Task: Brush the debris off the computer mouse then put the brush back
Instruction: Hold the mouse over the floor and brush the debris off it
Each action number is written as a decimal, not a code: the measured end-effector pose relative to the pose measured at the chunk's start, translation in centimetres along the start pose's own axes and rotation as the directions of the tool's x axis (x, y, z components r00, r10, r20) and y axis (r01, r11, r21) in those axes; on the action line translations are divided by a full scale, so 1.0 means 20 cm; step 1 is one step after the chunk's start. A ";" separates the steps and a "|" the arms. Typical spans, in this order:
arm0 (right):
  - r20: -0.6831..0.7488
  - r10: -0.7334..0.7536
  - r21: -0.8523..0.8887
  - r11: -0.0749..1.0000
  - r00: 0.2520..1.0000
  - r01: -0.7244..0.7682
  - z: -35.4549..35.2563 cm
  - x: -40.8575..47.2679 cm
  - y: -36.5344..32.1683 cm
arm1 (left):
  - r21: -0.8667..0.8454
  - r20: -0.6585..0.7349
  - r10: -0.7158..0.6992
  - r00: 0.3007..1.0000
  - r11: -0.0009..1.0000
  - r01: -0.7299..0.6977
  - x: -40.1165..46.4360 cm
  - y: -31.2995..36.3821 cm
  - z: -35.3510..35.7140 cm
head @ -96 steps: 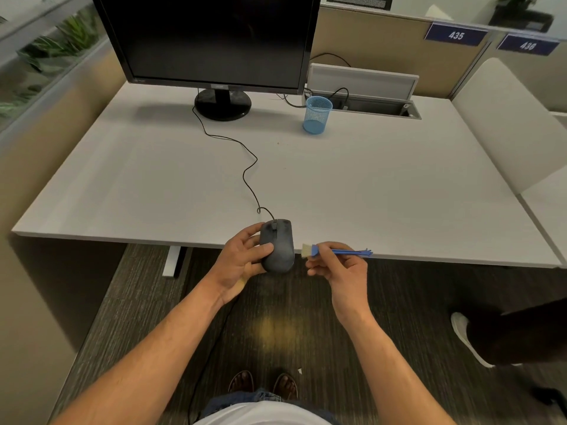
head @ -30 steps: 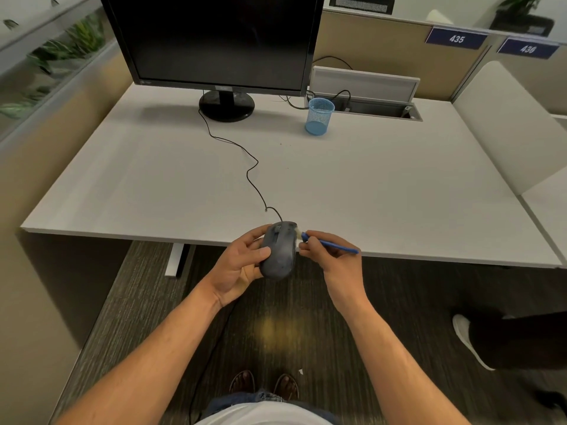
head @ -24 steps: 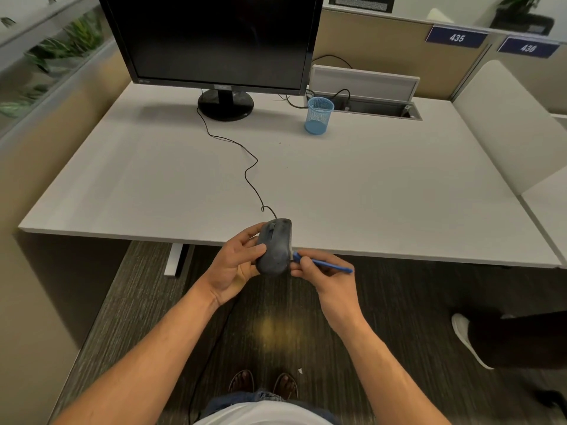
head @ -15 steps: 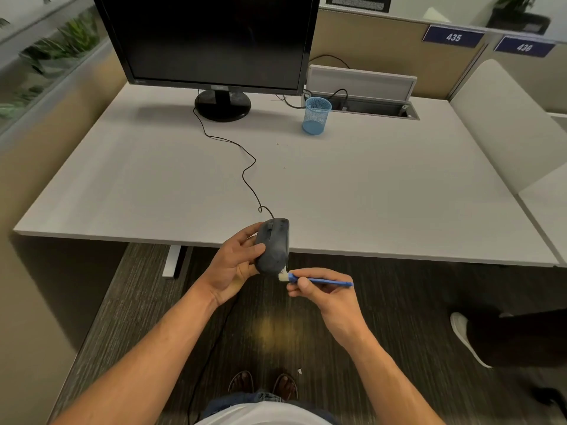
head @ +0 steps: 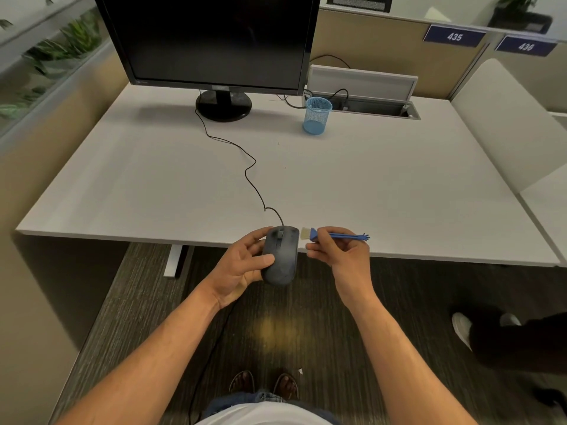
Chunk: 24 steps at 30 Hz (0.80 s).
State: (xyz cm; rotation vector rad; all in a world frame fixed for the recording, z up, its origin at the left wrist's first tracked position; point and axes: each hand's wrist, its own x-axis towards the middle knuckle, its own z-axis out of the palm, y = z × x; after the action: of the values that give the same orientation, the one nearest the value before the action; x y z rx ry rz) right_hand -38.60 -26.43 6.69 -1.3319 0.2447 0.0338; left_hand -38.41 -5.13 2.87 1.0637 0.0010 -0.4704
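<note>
My left hand (head: 242,265) grips a dusty grey computer mouse (head: 280,255) from its left side, holding it off the front edge of the white desk (head: 368,185). The mouse's black cord (head: 245,173) runs back across the desk toward the monitor. My right hand (head: 340,251) pinches a small blue brush (head: 334,235) by its handle. The pale bristles point left and sit just right of the mouse's front end, a small gap apart from it.
A blue mesh pen cup (head: 317,115) stands at the back of the desk beside a black monitor (head: 211,41) and an open cable tray (head: 374,102). Another person's shoe and dark trouser leg (head: 497,338) are on the floor at the right.
The brush swept down the mouse's right side to its rear end, then my right hand lifted it back up beside the mouse's front. My left hand kept holding the mouse.
</note>
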 end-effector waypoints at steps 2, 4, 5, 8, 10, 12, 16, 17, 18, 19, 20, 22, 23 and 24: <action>0.007 0.026 -0.001 1.000 1.000 -0.026 0.01 0.00 0.01 | 0.010 -0.011 0.001 1.000 1.000 -0.001 0.00 0.00 0.00; 0.034 0.049 -0.013 0.999 0.998 -0.048 0.01 -0.01 0.02 | 0.012 -0.021 0.010 1.000 1.000 -0.009 -0.01 0.00 -0.01; 0.052 0.062 -0.012 0.998 0.997 -0.062 0.01 -0.02 0.02 | 0.013 -0.023 0.012 1.000 1.000 -0.012 -0.01 0.00 -0.01; 0.112 0.102 -0.004 0.995 0.988 -0.103 0.00 -0.05 0.03 | 0.022 -0.034 0.011 0.999 1.000 -0.011 -0.01 -0.01 -0.03; 0.143 0.118 -0.004 0.993 0.983 -0.118 0.00 -0.08 0.04 | 0.029 -0.038 0.012 0.999 1.000 -0.010 0.00 -0.02 -0.03; 0.165 0.123 -0.003 0.992 0.979 -0.124 -0.01 -0.10 0.05 | 0.031 -0.042 0.011 0.999 0.999 -0.010 0.00 -0.02 -0.03; 0.184 0.143 0.023 0.989 0.973 -0.149 -0.02 -0.16 0.07 | 0.034 -0.053 -0.001 0.999 0.999 0.002 0.01 -0.03 -0.03; 0.186 0.148 0.026 0.988 0.971 -0.155 -0.03 -0.17 0.08 | 0.035 -0.056 -0.002 0.998 0.999 0.004 0.01 -0.03 -0.04; 0.187 0.151 0.028 0.987 0.971 -0.158 -0.03 -0.18 0.08 | 0.035 -0.059 -0.001 0.998 0.999 0.003 0.01 -0.03 -0.04; 0.189 0.152 0.030 0.987 0.970 -0.160 -0.03 -0.19 0.09 | 0.033 -0.063 0.001 0.998 0.999 0.001 0.02 -0.03 -0.04; 0.189 0.153 0.033 0.986 0.970 -0.162 -0.03 -0.20 0.10 | 0.031 -0.070 0.003 0.998 1.000 -0.001 0.02 -0.03 -0.04; 0.186 0.151 0.037 0.986 0.971 -0.160 -0.03 -0.22 0.12 | 0.022 -0.087 0.008 0.996 1.000 -0.006 0.03 -0.03 -0.04; 0.182 0.149 0.037 0.987 0.972 -0.158 -0.02 -0.22 0.13 | 0.018 -0.096 0.011 0.995 1.000 -0.010 0.03 -0.03 -0.04; 0.178 0.146 0.037 0.987 0.973 -0.155 -0.02 -0.22 0.13 | 0.014 -0.105 0.014 0.994 1.000 -0.013 0.03 -0.03 -0.04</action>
State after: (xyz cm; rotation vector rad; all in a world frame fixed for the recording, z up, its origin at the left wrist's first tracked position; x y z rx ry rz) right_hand -43.47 -25.68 4.98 -1.2499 0.1956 0.2707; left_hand -37.86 -4.97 1.89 1.1002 0.0841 -0.4023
